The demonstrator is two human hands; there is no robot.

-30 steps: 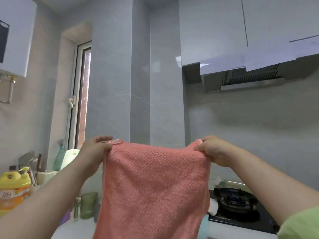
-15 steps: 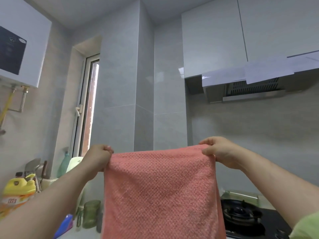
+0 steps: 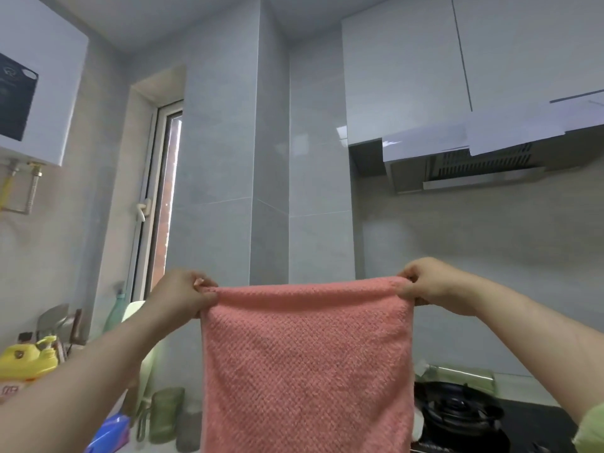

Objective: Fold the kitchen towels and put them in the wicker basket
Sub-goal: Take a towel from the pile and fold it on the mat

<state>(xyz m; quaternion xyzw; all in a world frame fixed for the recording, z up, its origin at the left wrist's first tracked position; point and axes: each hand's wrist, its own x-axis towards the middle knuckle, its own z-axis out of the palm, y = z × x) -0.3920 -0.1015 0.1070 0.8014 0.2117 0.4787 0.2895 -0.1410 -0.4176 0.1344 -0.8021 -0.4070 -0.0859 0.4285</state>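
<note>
Both hands — left hand (image 3: pixel 183 294) and right hand (image 3: pixel 431 286) — pinch the pink towel (image 3: pixel 305 364) at its top corners, so it hangs straight down in the middle.

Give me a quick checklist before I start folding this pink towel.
1. Left hand pinches the towel at a top corner: ok.
2. Right hand pinches the other top corner: ok.
3. Top edge stretched and roughly level between the hands: ok.
4. Bottom edge clear of the stove: cannot tell, it runs out of frame.
5. Wicker basket within reach: cannot tell, not in view.
</note>
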